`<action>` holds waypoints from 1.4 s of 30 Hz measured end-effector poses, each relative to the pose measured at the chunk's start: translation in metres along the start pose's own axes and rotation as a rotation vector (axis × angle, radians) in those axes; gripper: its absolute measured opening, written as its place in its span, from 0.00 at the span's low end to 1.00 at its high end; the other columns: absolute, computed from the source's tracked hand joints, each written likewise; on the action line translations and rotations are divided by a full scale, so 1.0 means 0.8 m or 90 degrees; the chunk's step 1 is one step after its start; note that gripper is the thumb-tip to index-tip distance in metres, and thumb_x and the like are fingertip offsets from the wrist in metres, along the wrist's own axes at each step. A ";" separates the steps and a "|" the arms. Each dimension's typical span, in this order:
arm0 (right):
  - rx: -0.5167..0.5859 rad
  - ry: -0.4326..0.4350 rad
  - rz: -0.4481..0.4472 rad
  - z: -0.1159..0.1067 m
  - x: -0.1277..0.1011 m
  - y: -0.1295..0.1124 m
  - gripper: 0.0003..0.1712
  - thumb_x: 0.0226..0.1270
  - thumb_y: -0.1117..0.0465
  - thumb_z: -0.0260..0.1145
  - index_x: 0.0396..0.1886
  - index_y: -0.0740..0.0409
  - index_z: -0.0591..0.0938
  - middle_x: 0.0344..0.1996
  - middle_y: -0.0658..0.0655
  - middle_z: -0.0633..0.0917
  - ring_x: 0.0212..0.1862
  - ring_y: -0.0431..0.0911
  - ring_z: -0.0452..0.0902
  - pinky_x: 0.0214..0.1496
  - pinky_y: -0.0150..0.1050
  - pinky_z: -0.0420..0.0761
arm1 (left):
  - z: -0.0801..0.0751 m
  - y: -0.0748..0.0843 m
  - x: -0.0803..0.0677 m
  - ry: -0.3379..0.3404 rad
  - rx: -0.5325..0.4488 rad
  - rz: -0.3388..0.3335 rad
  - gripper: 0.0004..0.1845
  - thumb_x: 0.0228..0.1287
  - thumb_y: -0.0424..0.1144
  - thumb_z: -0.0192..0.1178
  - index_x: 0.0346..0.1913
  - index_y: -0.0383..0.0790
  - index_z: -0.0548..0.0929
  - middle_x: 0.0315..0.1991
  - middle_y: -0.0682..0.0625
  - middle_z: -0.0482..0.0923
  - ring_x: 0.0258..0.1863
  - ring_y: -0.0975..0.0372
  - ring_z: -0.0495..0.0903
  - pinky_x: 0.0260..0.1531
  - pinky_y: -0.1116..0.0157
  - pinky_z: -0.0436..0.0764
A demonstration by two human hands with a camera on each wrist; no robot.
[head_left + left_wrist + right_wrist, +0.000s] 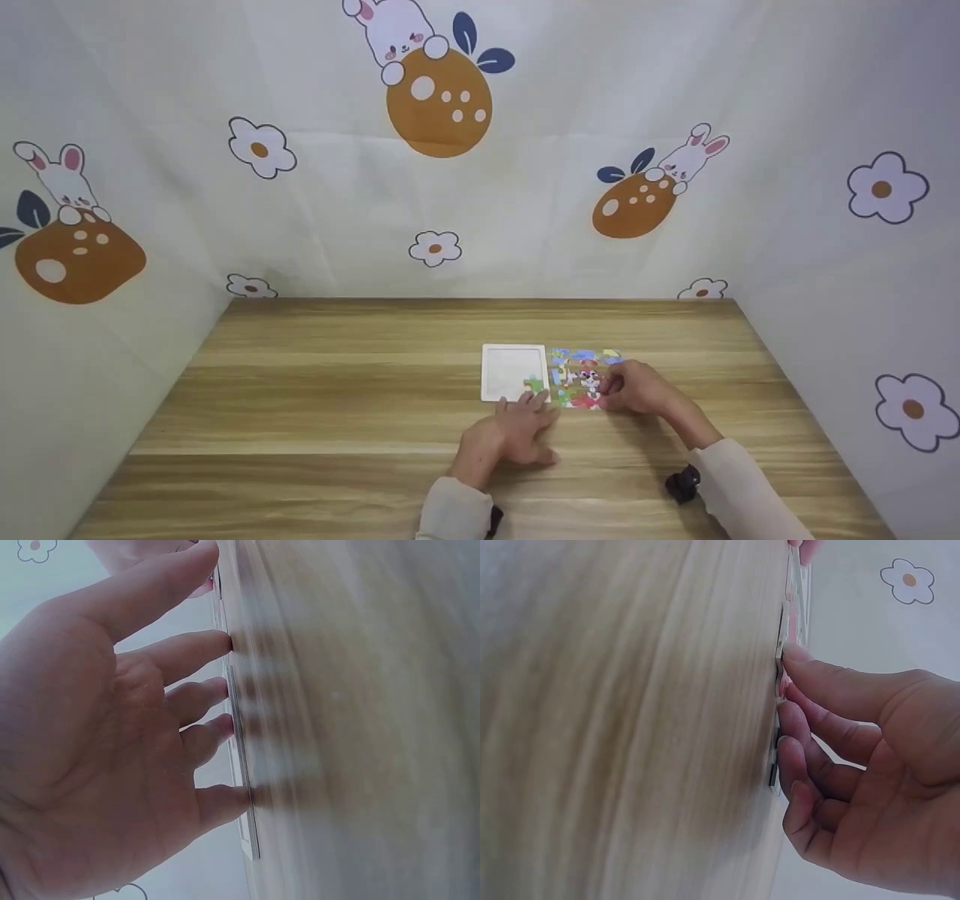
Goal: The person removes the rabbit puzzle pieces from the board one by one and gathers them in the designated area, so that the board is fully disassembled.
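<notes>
A white square puzzle tray [512,373] lies on the table with a green jigsaw piece [533,384] in its near right corner. Spread fingers of my left hand [514,433] rest at the tray's near edge; in the left wrist view the fingertips meet the edge of the tray [245,799]. Right of the tray lies a block of colourful jigsaw pieces [576,379] with an animal picture, some set slightly apart. At its right side my right hand [637,388] pinches a puzzle piece [781,679] between thumb and forefinger, the other fingers curled. The hand partly hides the pieces there.
The wood-grain table [337,405] runs back to a pale curtain [345,202] printed with rabbits, oranges and flowers, which also encloses both sides. A small black device [682,484] sits at my right sleeve [742,487].
</notes>
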State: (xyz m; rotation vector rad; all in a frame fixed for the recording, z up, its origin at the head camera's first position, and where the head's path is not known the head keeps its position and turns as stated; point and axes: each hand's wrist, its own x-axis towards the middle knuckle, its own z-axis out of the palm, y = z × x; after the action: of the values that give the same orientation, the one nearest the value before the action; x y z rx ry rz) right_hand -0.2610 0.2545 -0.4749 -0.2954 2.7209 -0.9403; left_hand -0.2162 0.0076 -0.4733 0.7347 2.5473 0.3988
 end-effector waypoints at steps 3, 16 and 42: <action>0.004 0.003 -0.002 0.000 -0.001 -0.001 0.08 0.56 0.68 0.76 0.33 0.64 0.84 0.30 0.55 0.84 0.34 0.43 0.76 0.40 0.37 0.77 | 0.000 0.000 0.000 0.002 0.005 0.001 0.39 0.64 0.55 0.64 0.76 0.51 0.65 0.82 0.51 0.49 0.82 0.54 0.48 0.79 0.46 0.49; 0.002 0.025 -0.027 0.000 0.000 -0.008 0.08 0.55 0.66 0.76 0.32 0.64 0.84 0.28 0.54 0.86 0.32 0.41 0.76 0.37 0.36 0.77 | -0.002 0.004 -0.002 0.004 0.025 0.003 0.38 0.66 0.56 0.62 0.77 0.52 0.64 0.82 0.51 0.49 0.82 0.54 0.48 0.79 0.45 0.52; 0.034 0.015 -0.090 0.033 0.050 -0.059 0.06 0.65 0.66 0.70 0.39 0.62 0.85 0.34 0.55 0.87 0.38 0.42 0.80 0.45 0.39 0.83 | -0.025 -0.096 -0.039 0.094 0.108 0.085 0.41 0.68 0.59 0.59 0.79 0.55 0.57 0.81 0.44 0.51 0.80 0.47 0.53 0.76 0.43 0.58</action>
State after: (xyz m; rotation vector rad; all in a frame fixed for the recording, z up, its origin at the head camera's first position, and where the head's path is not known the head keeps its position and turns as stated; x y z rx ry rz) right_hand -0.2857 0.1920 -0.4723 -0.4740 2.7196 -1.0578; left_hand -0.2358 -0.0757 -0.4756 0.9752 2.7035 0.2912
